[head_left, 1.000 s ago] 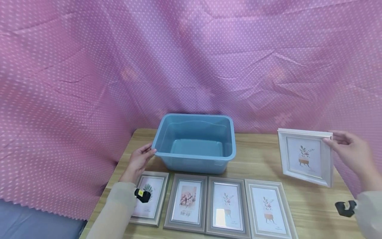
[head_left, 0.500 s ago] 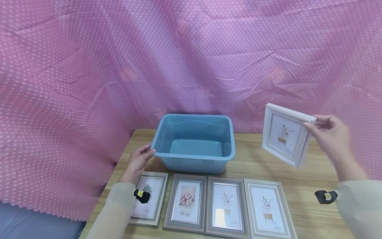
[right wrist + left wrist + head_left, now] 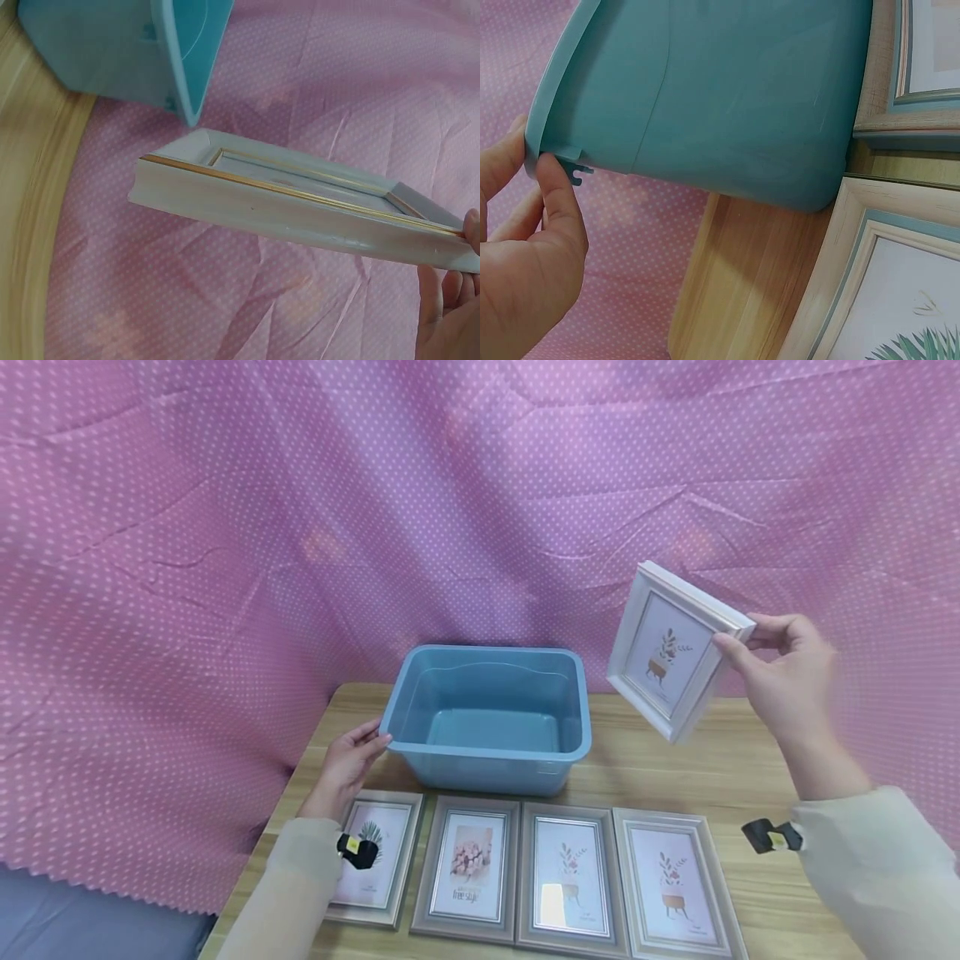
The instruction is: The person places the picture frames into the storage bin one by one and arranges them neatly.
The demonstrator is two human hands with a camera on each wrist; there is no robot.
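My right hand (image 3: 791, 672) pinches a white picture frame (image 3: 671, 652) by its right edge, thumb on the front and fingers behind. Tilted, it hangs in the air to the right of a blue plastic tub (image 3: 487, 760); in the right wrist view the white frame (image 3: 292, 221) shows its thick side with a gold line. With thumb and fingers my left hand (image 3: 348, 768) pinches the tub's rim at the front left corner. The left wrist view has that hand (image 3: 536, 247) on the rim of the tub (image 3: 727, 97). The tub's visible inside holds nothing.
Several picture frames lie in a row before the tub: a plant print (image 3: 375, 860), a flower print (image 3: 467, 868) and two potted-plant prints, one (image 3: 573, 881) beside the other (image 3: 675, 885). Pink dotted cloth (image 3: 480, 527) hangs behind the wooden table (image 3: 720, 752).
My right hand has carried the white picture frame leftward and upward, closer to the tub, tilting it more. The left hand stays on the tub's rim.
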